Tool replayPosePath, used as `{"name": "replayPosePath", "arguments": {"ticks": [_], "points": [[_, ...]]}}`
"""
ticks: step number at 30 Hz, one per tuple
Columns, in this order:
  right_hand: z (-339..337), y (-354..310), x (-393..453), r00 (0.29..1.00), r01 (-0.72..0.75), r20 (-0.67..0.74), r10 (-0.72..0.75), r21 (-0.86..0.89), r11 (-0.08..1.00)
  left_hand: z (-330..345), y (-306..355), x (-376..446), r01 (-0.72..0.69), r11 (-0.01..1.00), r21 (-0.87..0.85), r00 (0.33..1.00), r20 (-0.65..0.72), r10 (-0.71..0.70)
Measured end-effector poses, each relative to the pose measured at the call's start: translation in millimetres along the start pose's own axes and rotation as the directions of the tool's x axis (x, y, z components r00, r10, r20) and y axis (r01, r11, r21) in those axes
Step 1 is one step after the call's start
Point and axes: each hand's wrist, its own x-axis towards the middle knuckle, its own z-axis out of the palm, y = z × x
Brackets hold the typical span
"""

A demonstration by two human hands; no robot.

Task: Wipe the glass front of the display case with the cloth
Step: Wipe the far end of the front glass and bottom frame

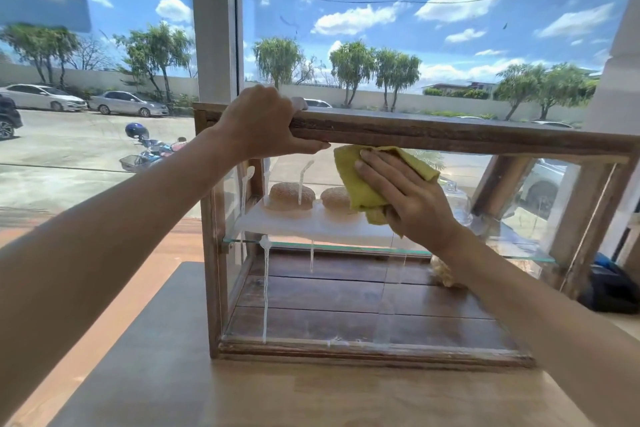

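Observation:
A wooden display case (450, 133) with a glass front (346, 295) stands on a wooden table (277, 392). White foamy streaks run down the left part of the glass. My left hand (263, 121) grips the case's top edge near its left corner. My right hand (405, 198) lies flat on a yellow cloth (360, 177), pressing it against the upper middle of the glass, just under the top frame. Two sesame buns (291, 196) sit on a white tray on the glass shelf inside.
The case's right door (554, 211) stands ajar. Behind the case is a large window (381, 28) with a white post (216, 21). A dark object (613, 288) lies at the table's right. Something pale sits on the case floor behind my right wrist.

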Motion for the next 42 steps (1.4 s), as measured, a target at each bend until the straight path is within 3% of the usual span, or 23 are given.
{"name": "replayPosePath", "arguments": {"ticks": [10,28,42], "points": [[8.8,-6.5,0.2,0.993,-0.086,0.078,0.085,0.005,0.996,4.2,-2.4,1.2,-0.003,1.0,0.003,1.0,0.002,0.003],[49.2,-54.0,-87.6,0.966,0.008,0.257,-0.021,0.054,0.999,1.4,-0.4,0.2,0.005,0.999,-0.049,1.0,0.021,-0.004],[79.7,-110.8,-181.2,0.813,0.115,0.545,-0.207,0.2,0.973,-1.0,0.2,0.8,0.005,0.998,-0.06,0.999,0.037,-0.003]]}}
